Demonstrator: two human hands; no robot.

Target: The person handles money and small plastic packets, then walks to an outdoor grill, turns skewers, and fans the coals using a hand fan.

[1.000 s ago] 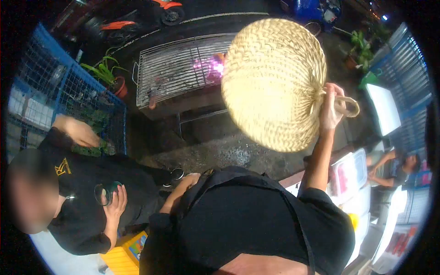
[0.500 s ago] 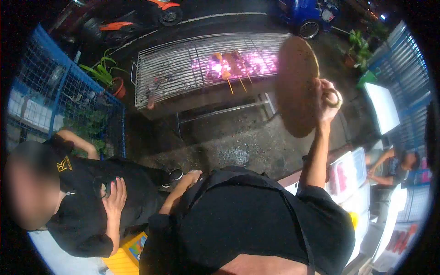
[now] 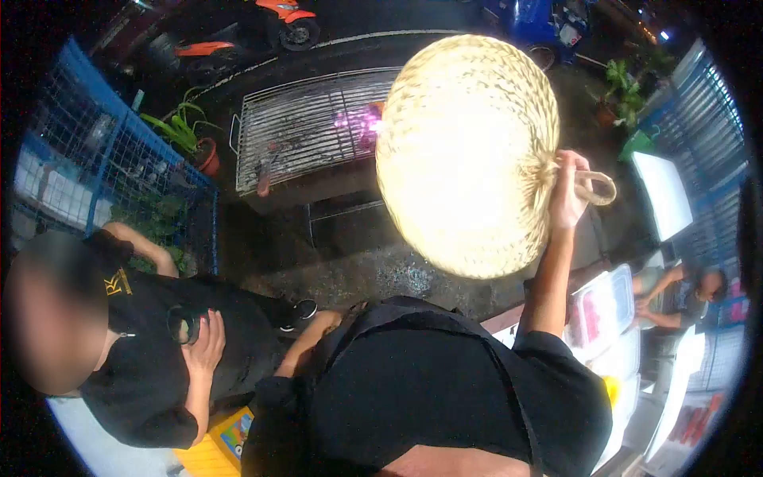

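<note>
My right hand (image 3: pixel 567 189) is closed around the handle of a round woven hand fan (image 3: pixel 465 159). The fan's broad pale face is turned toward me and brightly lit. It hangs between me and the charcoal grill (image 3: pixel 294 119), covering the grill's right half and the skewers there. Some glowing coals (image 3: pixel 362 123) show past the fan's left edge. My left forearm (image 3: pixel 308 343) is down beside my waist; the left hand is mostly hidden at my dark apron, so its fingers cannot be made out.
A person in a black shirt (image 3: pixel 183 342) stands close on my left, holding a dark cup (image 3: pixel 184 324). Plastic containers (image 3: pixel 600 310) sit to my right, with another person (image 3: pixel 683 294) beyond. Blue mesh fence (image 3: pixel 119 159), potted plants and an orange motorcycle (image 3: pixel 290 20) surround the grill.
The fan has swung left and turned from nearly edge-on to face me, now covering the skewers. My left hand has slipped mostly out of sight at my waist.
</note>
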